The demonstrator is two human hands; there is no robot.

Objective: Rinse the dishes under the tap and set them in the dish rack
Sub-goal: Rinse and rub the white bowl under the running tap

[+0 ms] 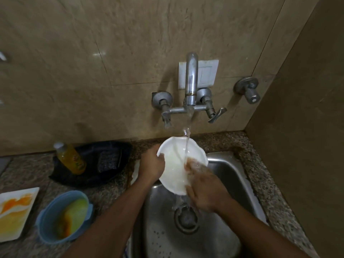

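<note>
White plate (176, 164): tilted above the steel sink (223, 170), under the running tap (190, 81). Left hand (153, 164) grips its left rim, thumb curled over the edge. Right hand (204, 187) lies on its lower right face, fingers blurred in the stream; grip cannot be told.

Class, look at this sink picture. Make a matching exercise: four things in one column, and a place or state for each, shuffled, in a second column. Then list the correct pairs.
Things
1. round white plate
2. blue plastic bowl
3. yellow liquid bottle
4. square white plate

Places or states
A. lies on a dark tray on the counter
B. at the left edge of the counter, smeared orange
C. held under the running tap over the steel sink
D. stands on the counter left of the sink, with yellow and orange residue inside

Pairs: 1-C, 2-D, 3-A, 4-B
</note>
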